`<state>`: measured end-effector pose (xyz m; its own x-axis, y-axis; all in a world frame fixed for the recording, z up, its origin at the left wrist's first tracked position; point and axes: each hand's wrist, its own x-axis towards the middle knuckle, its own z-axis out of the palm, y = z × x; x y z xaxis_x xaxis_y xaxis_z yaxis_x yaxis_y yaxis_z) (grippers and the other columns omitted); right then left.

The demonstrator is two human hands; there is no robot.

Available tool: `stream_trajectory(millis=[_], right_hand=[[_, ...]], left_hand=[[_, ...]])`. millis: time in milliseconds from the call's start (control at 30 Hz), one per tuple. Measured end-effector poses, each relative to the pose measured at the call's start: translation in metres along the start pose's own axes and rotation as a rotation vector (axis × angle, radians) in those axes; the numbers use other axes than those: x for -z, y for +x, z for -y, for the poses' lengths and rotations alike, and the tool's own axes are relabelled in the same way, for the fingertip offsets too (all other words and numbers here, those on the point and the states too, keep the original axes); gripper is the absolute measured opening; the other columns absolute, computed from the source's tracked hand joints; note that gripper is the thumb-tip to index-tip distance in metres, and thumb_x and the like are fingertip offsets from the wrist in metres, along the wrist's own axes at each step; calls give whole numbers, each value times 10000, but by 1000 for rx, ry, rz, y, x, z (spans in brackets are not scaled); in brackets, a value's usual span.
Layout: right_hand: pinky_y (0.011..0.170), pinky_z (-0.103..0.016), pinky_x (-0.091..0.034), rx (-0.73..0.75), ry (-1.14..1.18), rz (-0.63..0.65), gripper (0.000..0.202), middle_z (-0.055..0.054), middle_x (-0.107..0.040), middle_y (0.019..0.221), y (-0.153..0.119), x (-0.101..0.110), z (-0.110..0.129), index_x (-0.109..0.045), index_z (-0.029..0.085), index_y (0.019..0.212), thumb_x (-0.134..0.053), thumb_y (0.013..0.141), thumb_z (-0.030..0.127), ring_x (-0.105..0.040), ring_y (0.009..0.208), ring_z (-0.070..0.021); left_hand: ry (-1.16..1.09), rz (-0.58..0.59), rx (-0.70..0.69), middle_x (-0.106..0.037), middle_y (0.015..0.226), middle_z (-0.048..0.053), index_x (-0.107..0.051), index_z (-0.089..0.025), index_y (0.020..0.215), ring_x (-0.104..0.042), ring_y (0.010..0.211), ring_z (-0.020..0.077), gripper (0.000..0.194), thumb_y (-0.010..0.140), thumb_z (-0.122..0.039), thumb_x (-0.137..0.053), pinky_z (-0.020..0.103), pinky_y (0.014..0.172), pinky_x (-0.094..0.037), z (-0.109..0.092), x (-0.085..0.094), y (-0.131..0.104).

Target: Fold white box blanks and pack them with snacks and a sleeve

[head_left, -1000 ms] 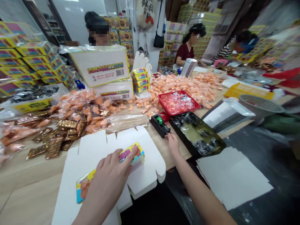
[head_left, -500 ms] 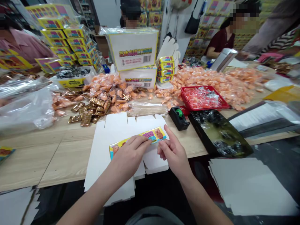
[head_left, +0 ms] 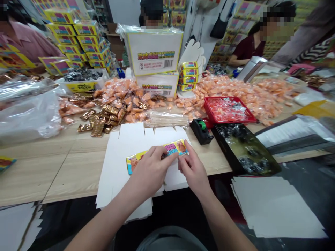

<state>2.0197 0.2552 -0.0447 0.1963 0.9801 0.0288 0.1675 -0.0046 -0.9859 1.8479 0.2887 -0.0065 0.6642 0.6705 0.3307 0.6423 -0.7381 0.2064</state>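
Observation:
White flat cardboard box blanks (head_left: 115, 170) lie stacked at the table's front edge. Across the top one runs a yellow and blue printed cardboard strip (head_left: 180, 147) with pink lettering; whether it is a folded flap of the blank cannot be seen. My left hand (head_left: 151, 167) is bent over the strip's middle, its fingers drawn together on it and covering part of the print. At the right end, my right hand (head_left: 193, 170) has its index finger stretched along the strip's edge, with the thumb and other fingers curled in beside it.
A black tape dispenser (head_left: 201, 131), red basket of packets (head_left: 230, 111) and black tray (head_left: 246, 150) stand right. Behind are brown-gold sachets (head_left: 98, 128), wrapped sticks (head_left: 167, 119), orange pieces (head_left: 261, 89) and packed boxes (head_left: 157, 52). Other people sit across the table.
My left hand has gone from lying flat on the strip to bent, with its knuckles raised. My right hand stays at the strip's right end. The view has shifted slightly.

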Motion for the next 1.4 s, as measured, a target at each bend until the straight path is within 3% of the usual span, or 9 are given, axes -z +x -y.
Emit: stream_trajectory(millis=[167,367,500,667,733,833,967,1133,1400], right_hand=[[617,-280,-441,19,150,64,711,45,-583,689,3,2,-13,-262,230,1532,-558,902,373,-566,682,-144],[592,-264,-432,-27,325,65,780,56,-591,680,11,-4,-28,-209,229,1530,-602,875,387,-574,660,-138],[604,-289,-456,-130,311,110,875,47,-619,683,7,15,-44,-183,207,1535,-650,828,427,-576,643,-154],[817,-381,-516,-16,43,-230,878,-88,-658,1046,20,33,-39,-342,182,1465,-714,739,507,-619,990,-234],[929,-410,-501,32,-10,-188,919,-128,-589,1274,35,23,-24,-366,212,1460,-756,687,522,-561,1178,-270],[965,-433,-497,-43,44,-23,815,-113,-641,1203,54,14,-9,-438,209,1402,-730,713,530,-612,1115,-266],[736,-366,-568,-235,228,-169,581,-73,-691,982,65,58,-36,-513,212,1266,-635,790,521,-675,870,-221],[660,-267,-521,-236,-136,-627,406,-84,-628,1052,104,135,-89,-573,173,1096,-618,781,426,-592,924,-191],[570,-294,-531,-474,2,-399,223,-65,-656,675,177,160,-71,-612,166,727,-781,653,291,-604,673,-185]], left_hand=[[-120,-59,174,-565,1152,96,-654,-216,1081,-492,1051,267,208,965,-278,-492,450,917,-482,-2,-1,22],[-63,-138,222,-657,971,52,-571,-189,951,-504,926,249,160,891,-322,-636,397,847,-467,-9,-12,35],[97,-183,164,-641,936,64,-540,-182,985,-506,895,256,210,883,-338,-640,384,798,-465,-10,-17,31],[188,-151,178,-643,958,91,-535,-151,1004,-510,915,278,255,850,-302,-672,409,811,-474,-14,-23,34],[194,-103,222,-651,1032,102,-541,-140,1050,-516,959,293,296,819,-245,-692,425,830,-478,-15,-21,34],[160,8,178,-623,1242,126,-418,-114,1344,-516,1077,310,661,771,-218,-730,442,892,-477,-9,-8,23],[173,166,195,-557,1391,130,-294,-182,1484,-398,1321,376,838,787,-314,-740,545,1044,-392,12,17,-6],[223,256,287,-605,1222,117,-273,-284,1526,-588,996,289,646,940,-281,-545,413,795,-520,26,25,-20],[424,71,164,-598,1093,119,-411,-392,1459,-578,838,282,586,913,-244,-564,385,656,-506,35,-2,-13]])
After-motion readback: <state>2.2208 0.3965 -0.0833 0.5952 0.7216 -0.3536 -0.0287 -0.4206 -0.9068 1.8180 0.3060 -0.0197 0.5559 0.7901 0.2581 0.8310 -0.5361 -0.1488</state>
